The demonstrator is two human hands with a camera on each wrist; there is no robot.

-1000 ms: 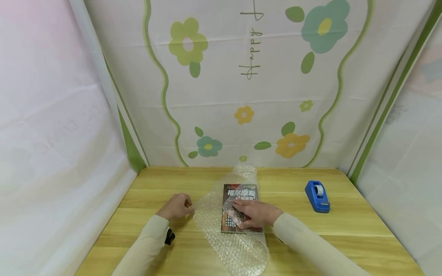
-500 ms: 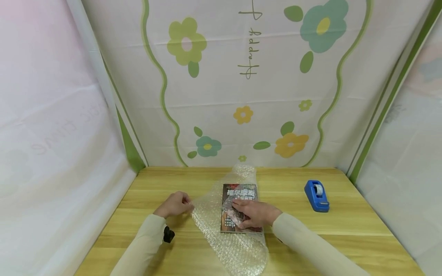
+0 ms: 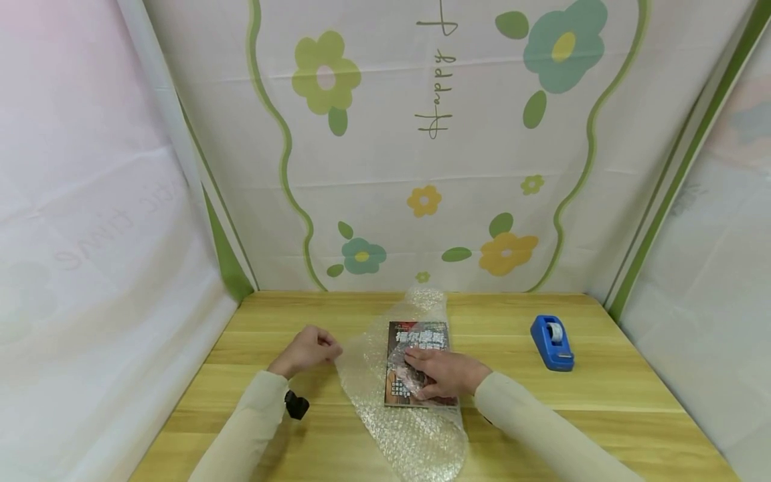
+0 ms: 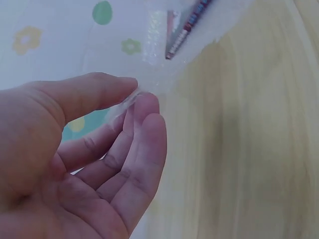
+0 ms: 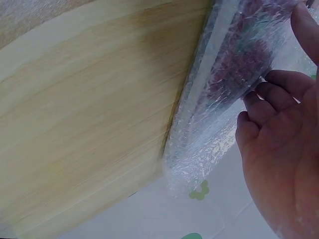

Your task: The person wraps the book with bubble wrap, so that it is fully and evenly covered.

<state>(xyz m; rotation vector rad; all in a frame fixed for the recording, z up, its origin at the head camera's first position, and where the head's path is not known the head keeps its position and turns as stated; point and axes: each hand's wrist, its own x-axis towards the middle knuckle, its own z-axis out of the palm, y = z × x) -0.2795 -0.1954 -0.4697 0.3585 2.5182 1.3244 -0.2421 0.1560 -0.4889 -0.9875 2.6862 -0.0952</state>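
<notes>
A book [image 3: 396, 383] with a dark printed cover lies on a sheet of bubble wrap [image 3: 415, 435], and a flap of the wrap covers its right part. My right hand [image 3: 450, 373] presses on that flap over the cover, fingers spread. In the right wrist view the wrapped side of the book [image 5: 234, 74] shows beneath the bent fingers of this hand [image 5: 279, 114]. To the left, my left hand [image 3: 306, 351] pinches the sheet's left corner, slightly raised. The left wrist view has the film [image 4: 130, 99] between thumb and fingertips, the book's corner [image 4: 185, 30] beyond.
A blue tape dispenser [image 3: 553, 343] with a roll of tape stands on the wooden table [image 3: 512, 314] at the right. Flower-printed cloth [image 3: 385, 154] rises behind the table's far edge, and pale cloth hangs on both sides. A black device [image 3: 296, 405] sits at the left wrist.
My left hand has shifted slightly up, drawing the left corner of the bubble wrap higher. The right hand, the book and the tape dispenser stay in place.
</notes>
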